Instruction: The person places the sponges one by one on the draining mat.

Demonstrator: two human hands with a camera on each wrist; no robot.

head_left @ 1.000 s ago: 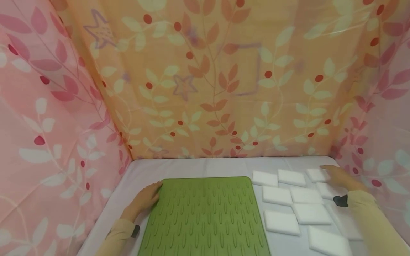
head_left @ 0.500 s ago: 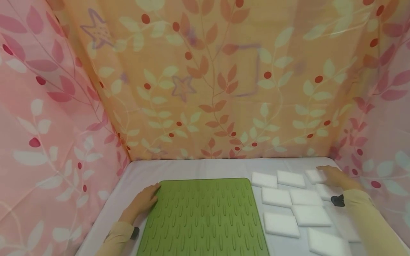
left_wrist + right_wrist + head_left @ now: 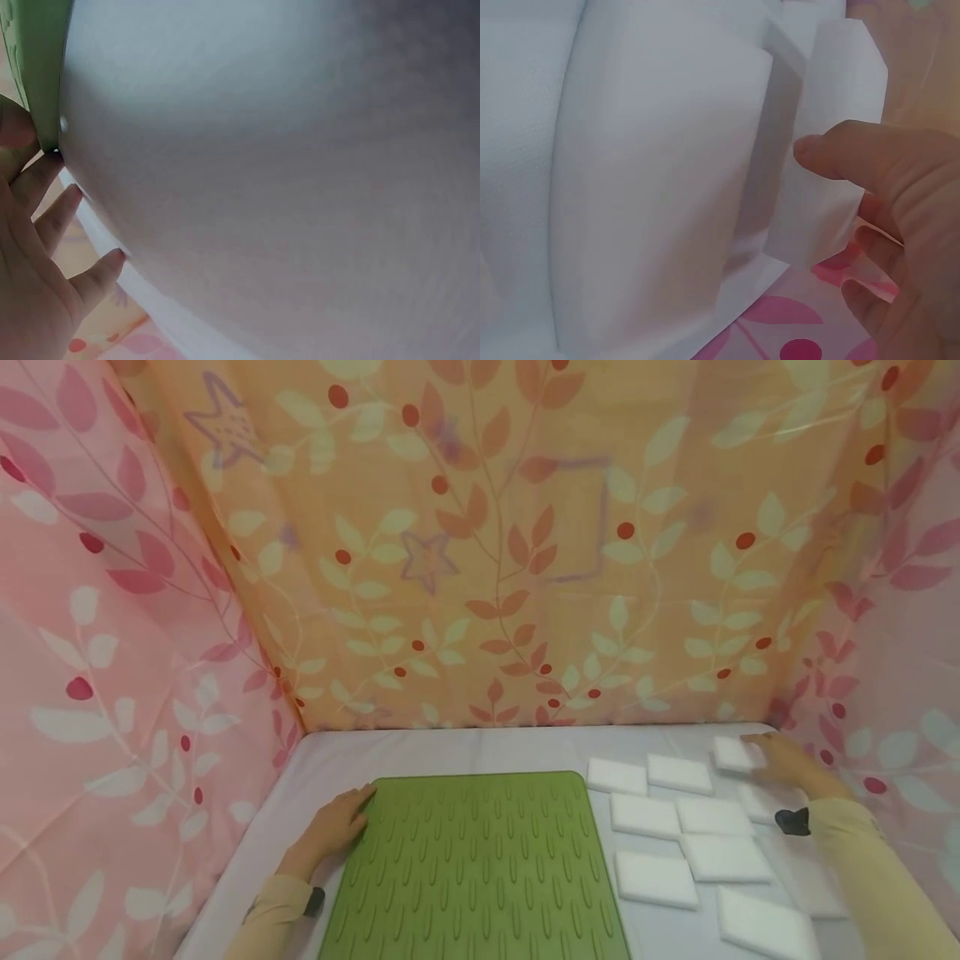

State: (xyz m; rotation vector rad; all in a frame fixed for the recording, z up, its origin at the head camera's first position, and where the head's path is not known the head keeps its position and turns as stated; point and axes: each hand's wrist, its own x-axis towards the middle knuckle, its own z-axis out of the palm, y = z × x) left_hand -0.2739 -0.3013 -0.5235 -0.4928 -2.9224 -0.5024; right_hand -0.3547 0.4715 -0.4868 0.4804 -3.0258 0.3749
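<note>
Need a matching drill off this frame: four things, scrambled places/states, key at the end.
1. Left hand
2. Right hand
3. Green mat
4. Orange curtain

A. Pinches a white block between thumb and fingers
B. Hangs behind the table
C. At the mat's far left corner
D. Lies flat, ridged on top

Pairs: 1-C, 2-A, 3-D, 4-B
</note>
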